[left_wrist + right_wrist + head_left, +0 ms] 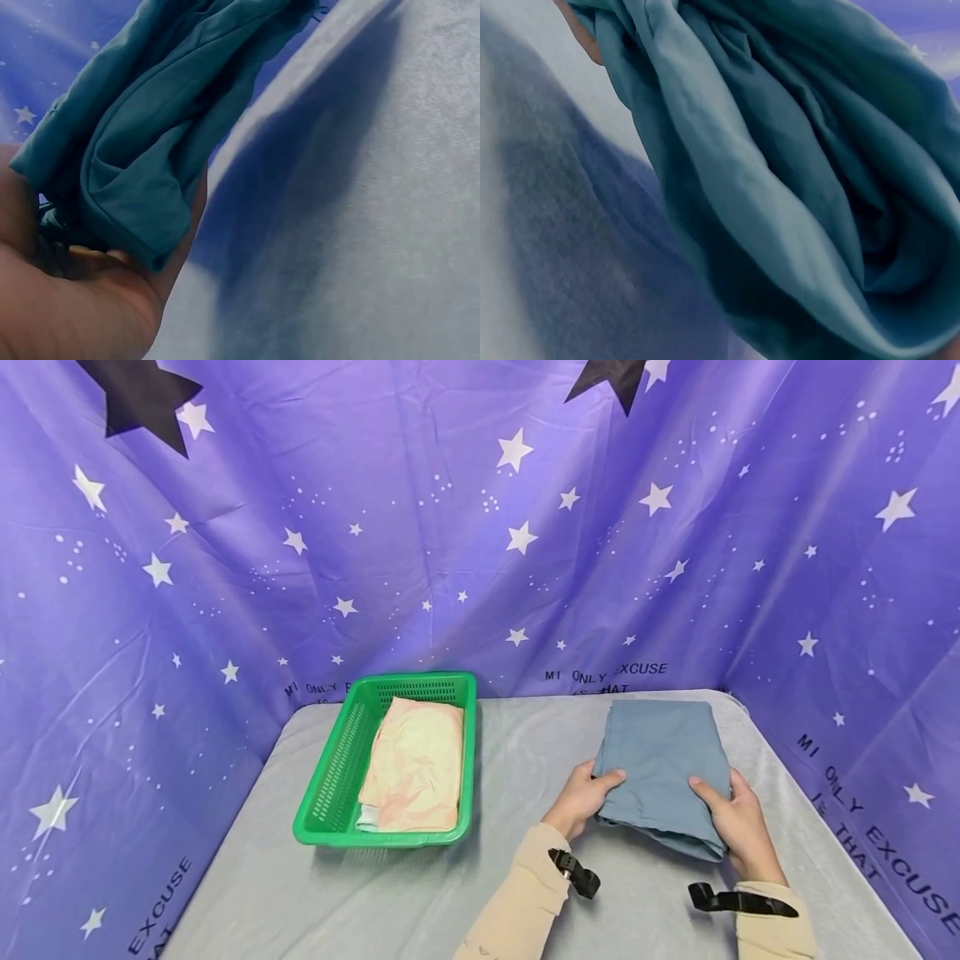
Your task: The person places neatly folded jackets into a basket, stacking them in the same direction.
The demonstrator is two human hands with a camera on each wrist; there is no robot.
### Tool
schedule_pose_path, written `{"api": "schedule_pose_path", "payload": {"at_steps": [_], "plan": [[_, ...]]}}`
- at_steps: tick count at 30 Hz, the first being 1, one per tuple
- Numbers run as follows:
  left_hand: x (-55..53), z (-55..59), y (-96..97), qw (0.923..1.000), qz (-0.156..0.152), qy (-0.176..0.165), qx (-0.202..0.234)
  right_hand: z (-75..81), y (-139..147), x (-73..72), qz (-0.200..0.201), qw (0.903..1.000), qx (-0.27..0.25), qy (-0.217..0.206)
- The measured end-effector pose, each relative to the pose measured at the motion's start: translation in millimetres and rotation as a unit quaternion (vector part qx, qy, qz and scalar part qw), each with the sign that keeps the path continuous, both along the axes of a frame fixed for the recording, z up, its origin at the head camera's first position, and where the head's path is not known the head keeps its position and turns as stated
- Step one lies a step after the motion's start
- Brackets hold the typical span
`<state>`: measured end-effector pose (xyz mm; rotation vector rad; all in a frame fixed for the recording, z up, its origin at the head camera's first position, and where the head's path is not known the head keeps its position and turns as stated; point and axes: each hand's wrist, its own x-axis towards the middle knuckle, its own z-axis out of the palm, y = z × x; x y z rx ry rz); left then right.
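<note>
A folded blue-grey cloth (660, 768), layered like a folded garment, is held between both hands over the right side of the table. My left hand (587, 795) grips its left edge, thumb on top and fingers underneath. On the opposite edge my right hand (738, 827) grips in the same way. In the left wrist view the cloth (150, 150) hangs above the grey surface and casts a shadow there. Loose folds of the cloth (780, 172) fill the right wrist view, hiding most of the right hand.
A green plastic basket (302, 827) stands on the left of the grey-covered table (525, 727). Inside it lies a folded peach cloth (416, 764) over a pale one (368, 817). A purple star-patterned curtain (435, 552) encloses the back and sides.
</note>
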<state>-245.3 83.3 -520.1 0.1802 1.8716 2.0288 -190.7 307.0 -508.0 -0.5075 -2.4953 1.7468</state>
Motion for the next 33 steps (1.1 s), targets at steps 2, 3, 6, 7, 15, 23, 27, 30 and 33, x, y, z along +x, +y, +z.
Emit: {"api": "schedule_pose_path", "payload": {"at_steps": [2,3,6,7,15,23,27,30,33], "plan": [[1.7,3.4,-3.2,1.0,0.002,0.001,0.002,1.9,-2.5,0.7,0.001,1.0,-0.004,0.008],[2.4,4.7,-4.5,1.0,0.004,0.001,0.002,2.8,-3.8,1.0,0.002,0.9999,-0.005,0.01],[3.5,8.8,-7.4,0.9999,0.015,0.004,-0.001,5.4,-7.3,0.6,-0.001,0.9996,-0.014,0.026],[4.1,10.3,-8.7,0.9999,0.016,0.005,-0.001,6.1,-8.6,0.7,0.0,0.9994,-0.017,0.029],[8.3,19.2,-21.0,0.9994,0.021,0.027,0.0,11.0,-18.9,1.9,0.015,0.9987,-0.023,0.043],[8.9,28.5,-35.7,0.999,0.024,0.037,-0.005,17.0,-28.0,-1.3,0.04,0.9974,-0.027,0.053],[9.4,31.7,-41.5,0.9988,0.029,0.039,-0.004,21.5,-32.2,-3.5,0.056,0.9966,-0.02,0.057],[9.8,34.0,-47.3,0.9986,0.03,0.043,0.0,25.1,-36.3,-5.4,0.071,0.995,-0.021,0.067],[10.1,36.3,-54.0,0.9982,0.034,0.049,0.002,28.8,-40.8,-7.2,0.086,0.9929,-0.029,0.077]]}}
